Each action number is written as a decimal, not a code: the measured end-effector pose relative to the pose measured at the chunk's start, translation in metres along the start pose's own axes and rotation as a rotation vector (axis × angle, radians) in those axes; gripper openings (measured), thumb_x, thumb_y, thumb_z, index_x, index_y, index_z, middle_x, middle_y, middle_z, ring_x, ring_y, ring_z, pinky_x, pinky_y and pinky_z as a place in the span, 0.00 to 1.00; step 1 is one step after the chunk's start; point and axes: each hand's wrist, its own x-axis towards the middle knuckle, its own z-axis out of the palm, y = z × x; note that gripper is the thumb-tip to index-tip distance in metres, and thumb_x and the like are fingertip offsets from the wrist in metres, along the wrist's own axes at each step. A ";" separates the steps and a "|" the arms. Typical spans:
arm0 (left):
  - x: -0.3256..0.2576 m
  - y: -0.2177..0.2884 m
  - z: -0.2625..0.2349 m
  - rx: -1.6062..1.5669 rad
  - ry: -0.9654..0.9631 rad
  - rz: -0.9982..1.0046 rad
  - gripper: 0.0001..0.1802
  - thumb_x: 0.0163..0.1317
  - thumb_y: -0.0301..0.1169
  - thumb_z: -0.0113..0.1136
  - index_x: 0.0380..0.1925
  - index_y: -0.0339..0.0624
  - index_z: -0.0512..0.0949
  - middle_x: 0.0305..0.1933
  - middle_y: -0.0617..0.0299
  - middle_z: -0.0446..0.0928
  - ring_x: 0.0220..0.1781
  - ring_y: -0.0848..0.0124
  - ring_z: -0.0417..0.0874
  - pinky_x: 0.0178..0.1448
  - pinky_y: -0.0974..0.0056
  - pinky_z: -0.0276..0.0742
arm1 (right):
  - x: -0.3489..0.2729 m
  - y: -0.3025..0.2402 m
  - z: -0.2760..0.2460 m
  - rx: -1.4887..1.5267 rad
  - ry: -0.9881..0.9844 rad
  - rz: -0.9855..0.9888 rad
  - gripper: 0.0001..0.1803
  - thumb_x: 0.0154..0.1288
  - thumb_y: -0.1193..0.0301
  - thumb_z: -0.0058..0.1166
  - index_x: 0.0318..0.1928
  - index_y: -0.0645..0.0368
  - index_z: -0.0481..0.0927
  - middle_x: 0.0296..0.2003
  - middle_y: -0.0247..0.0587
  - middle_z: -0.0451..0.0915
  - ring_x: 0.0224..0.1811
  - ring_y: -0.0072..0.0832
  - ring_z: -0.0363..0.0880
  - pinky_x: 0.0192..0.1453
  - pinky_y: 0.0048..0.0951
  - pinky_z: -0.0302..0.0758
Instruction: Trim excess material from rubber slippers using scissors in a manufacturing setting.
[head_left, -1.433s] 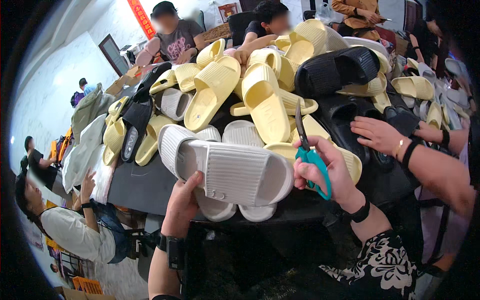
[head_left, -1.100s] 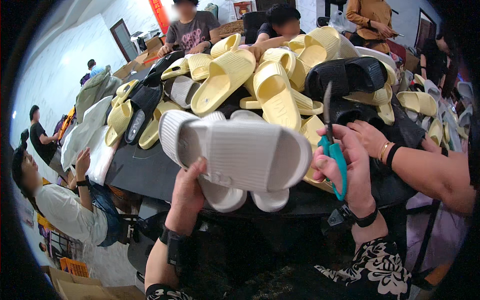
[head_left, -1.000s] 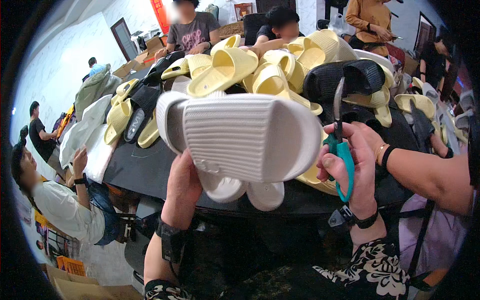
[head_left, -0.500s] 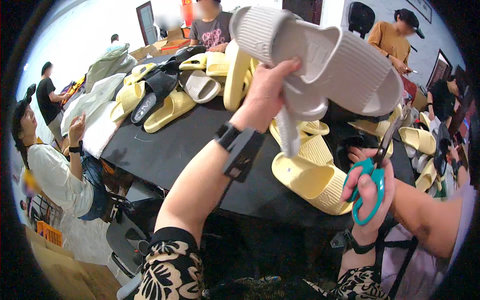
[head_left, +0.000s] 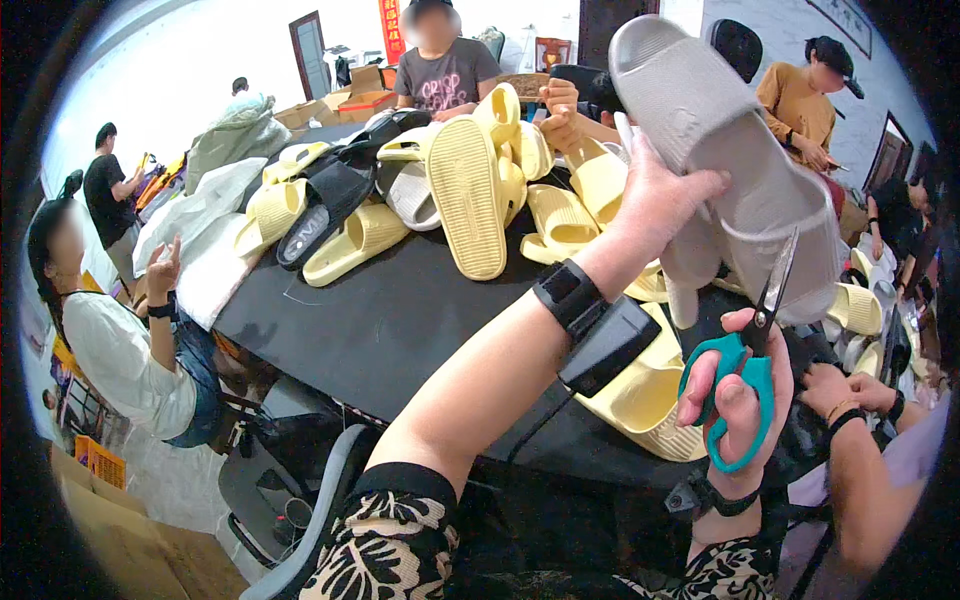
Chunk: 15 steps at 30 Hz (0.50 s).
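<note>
while the left hand point(head_left: 655, 200) grips the grey slide sandal point(head_left: 730, 160) raised at one o'clock, the right hand point(head_left: 740, 395) clasps teal scissors point(head_left: 745, 375) just beneath; their blades could nick the sole or fingers if the sandal tilts.

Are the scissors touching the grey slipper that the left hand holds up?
Cannot tell. In the head view, the scissors blade tips overlap the grey slipper held by the left hand, but one view cannot show contact or a gap.

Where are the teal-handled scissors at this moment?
In the head view, the scissors are at lower right in the right hand, blades pointing up at the grey slipper held by the left hand.
</note>
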 end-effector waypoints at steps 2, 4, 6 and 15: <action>0.006 0.000 -0.001 0.573 0.072 0.044 0.49 0.42 0.34 0.71 0.61 0.28 0.53 0.54 0.43 0.68 0.56 0.54 0.73 0.59 0.57 0.71 | 0.004 0.001 0.002 0.008 0.005 0.008 0.30 0.55 0.62 0.61 0.52 0.65 0.64 0.23 0.42 0.75 0.18 0.24 0.73 0.22 0.20 0.71; -0.001 0.001 0.001 0.772 0.076 0.008 0.53 0.41 0.36 0.71 0.62 0.26 0.49 0.55 0.39 0.66 0.58 0.49 0.70 0.60 0.56 0.69 | 0.007 0.004 0.004 0.048 -0.005 -0.017 0.30 0.55 0.62 0.61 0.53 0.65 0.64 0.23 0.43 0.75 0.18 0.24 0.73 0.22 0.20 0.71; -0.011 -0.007 -0.014 1.146 0.022 0.000 0.60 0.42 0.40 0.70 0.65 0.24 0.42 0.57 0.27 0.58 0.60 0.37 0.65 0.65 0.51 0.64 | 0.008 0.010 0.011 0.078 -0.023 -0.024 0.31 0.56 0.61 0.61 0.53 0.65 0.64 0.21 0.42 0.75 0.17 0.24 0.72 0.22 0.19 0.71; -0.038 -0.008 -0.025 1.155 -0.066 -0.156 0.55 0.51 0.41 0.66 0.67 0.28 0.40 0.67 0.23 0.43 0.67 0.35 0.56 0.68 0.49 0.60 | 0.010 0.022 0.014 0.084 0.060 -0.074 0.34 0.59 0.54 0.57 0.55 0.67 0.62 0.16 0.37 0.68 0.13 0.22 0.67 0.16 0.19 0.65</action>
